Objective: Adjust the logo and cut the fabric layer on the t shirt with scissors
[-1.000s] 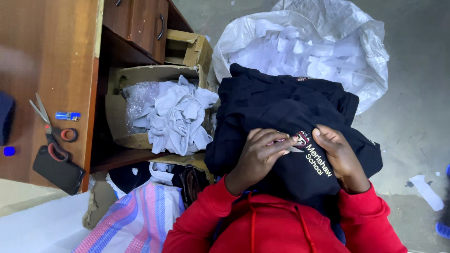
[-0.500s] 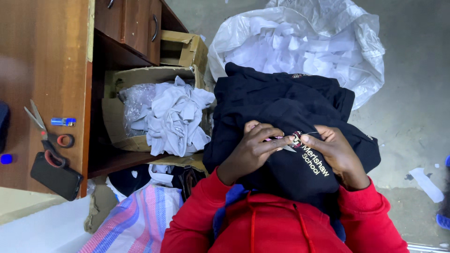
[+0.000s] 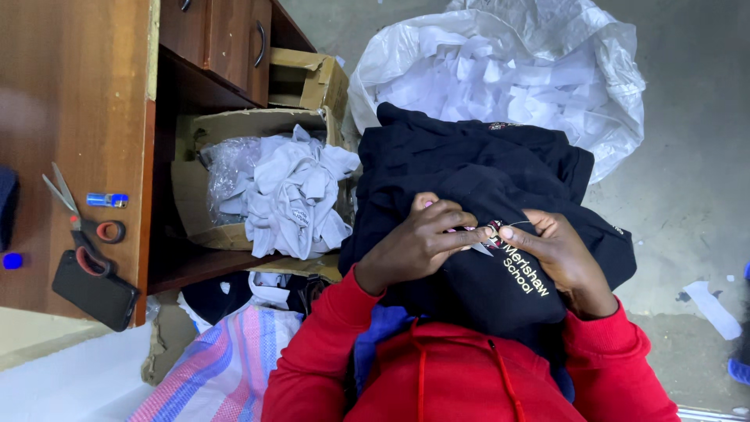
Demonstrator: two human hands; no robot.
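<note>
Both hands meet on a dark navy garment (image 3: 484, 289) draped over the person's lap. Her left hand (image 3: 418, 244) pinches a small metal tool against the embroidered badge (image 3: 494, 233), fingers curled tight around it. Across from it, the right hand (image 3: 558, 258) grips the cloth and draws a fine thread (image 3: 519, 225) taut between thumb and forefinger. To do this cleanly, I'd say keep the fabric flat and stretched and work only at the loose stitch, lifting the tip away from the weave. Scissors (image 3: 78, 223) lie on the wooden desk (image 3: 70, 94), and a cardboard box (image 3: 234, 156) of pale grey cloth sits beneath it.
</note>
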